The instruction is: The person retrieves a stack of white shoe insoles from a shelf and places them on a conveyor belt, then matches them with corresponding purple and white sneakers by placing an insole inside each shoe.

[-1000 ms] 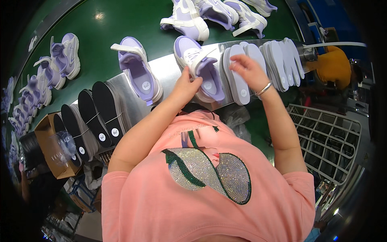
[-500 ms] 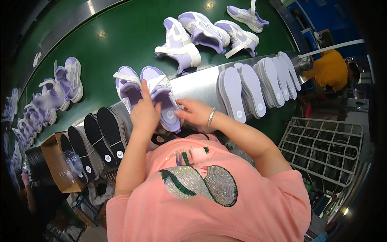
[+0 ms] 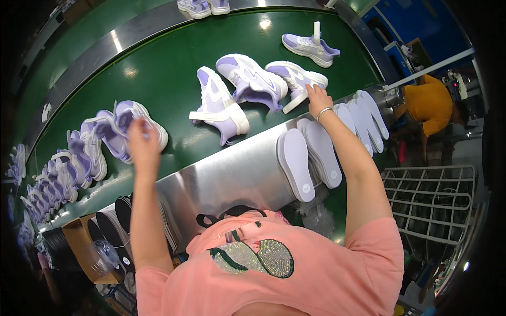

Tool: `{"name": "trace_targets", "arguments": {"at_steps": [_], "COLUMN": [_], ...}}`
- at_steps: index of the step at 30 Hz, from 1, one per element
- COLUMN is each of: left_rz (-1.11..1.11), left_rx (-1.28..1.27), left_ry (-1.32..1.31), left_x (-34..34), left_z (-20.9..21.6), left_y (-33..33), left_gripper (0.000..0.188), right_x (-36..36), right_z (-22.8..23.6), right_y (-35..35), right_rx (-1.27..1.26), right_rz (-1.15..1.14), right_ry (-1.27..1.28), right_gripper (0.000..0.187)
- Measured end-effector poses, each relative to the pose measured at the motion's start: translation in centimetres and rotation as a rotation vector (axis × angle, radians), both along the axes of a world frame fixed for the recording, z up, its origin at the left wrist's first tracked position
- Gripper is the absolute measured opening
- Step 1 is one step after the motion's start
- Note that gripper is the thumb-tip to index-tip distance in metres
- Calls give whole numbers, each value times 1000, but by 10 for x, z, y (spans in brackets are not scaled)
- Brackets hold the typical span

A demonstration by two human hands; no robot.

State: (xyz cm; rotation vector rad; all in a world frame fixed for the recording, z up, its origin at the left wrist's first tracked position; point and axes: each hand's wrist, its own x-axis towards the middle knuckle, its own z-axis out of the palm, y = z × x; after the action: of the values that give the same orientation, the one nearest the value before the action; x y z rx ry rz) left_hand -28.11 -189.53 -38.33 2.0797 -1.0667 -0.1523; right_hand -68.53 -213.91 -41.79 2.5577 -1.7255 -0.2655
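My left hand (image 3: 142, 142), smeared by motion, is beside a pair of lilac and white sneakers (image 3: 138, 118) at the left; whether it touches them I cannot tell. My right hand (image 3: 319, 101), with a silver bangle at the wrist, reaches to the far right, fingers stretched out at the heel of a lilac and white sneaker (image 3: 295, 76) with a white strap. Just left of that shoe lie another sneaker (image 3: 253, 79) and a strapped one (image 3: 219, 105). Below my right forearm are stacks of lilac insoles (image 3: 295, 163), partly hidden by the arm.
A row of sneakers (image 3: 58, 176) runs along the green belt (image 3: 179, 68) at the left. A metal ledge (image 3: 226, 174) borders the belt. Black insoles (image 3: 108, 229) and a cardboard box (image 3: 79, 242) stand lower left. A wire rack (image 3: 427, 205) and a person in orange (image 3: 429, 102) are right.
The pair of sneakers under my hands has moved left and away from me. My left hand followed it; my right hand left the insole area and reached right to another sneaker.
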Motion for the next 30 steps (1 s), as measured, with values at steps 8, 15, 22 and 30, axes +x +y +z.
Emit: {"name": "trace_targets", "arguments": {"at_steps": [8,15,22,30], "left_rz": [-233,-187,-178,-375], "left_rx": [286,317,164,485], "left_ry": [539,810,181,-219], "left_x": [-130,-132,-127,-153], "left_z": [-89,-123,-47,26], "left_y": [-29,-50,-47,10], "left_gripper": [58,48,38,25], "right_x": [14,60,115,103], "right_z": [-12,2,-16,3], "right_y": [-103,-131,-13,82], "right_rx": [-85,-391,193,1053], "right_rz": [-519,258,244,-32], "right_ry": [-370,-749,-251,-761], "right_gripper": [45,38,80,78]}}
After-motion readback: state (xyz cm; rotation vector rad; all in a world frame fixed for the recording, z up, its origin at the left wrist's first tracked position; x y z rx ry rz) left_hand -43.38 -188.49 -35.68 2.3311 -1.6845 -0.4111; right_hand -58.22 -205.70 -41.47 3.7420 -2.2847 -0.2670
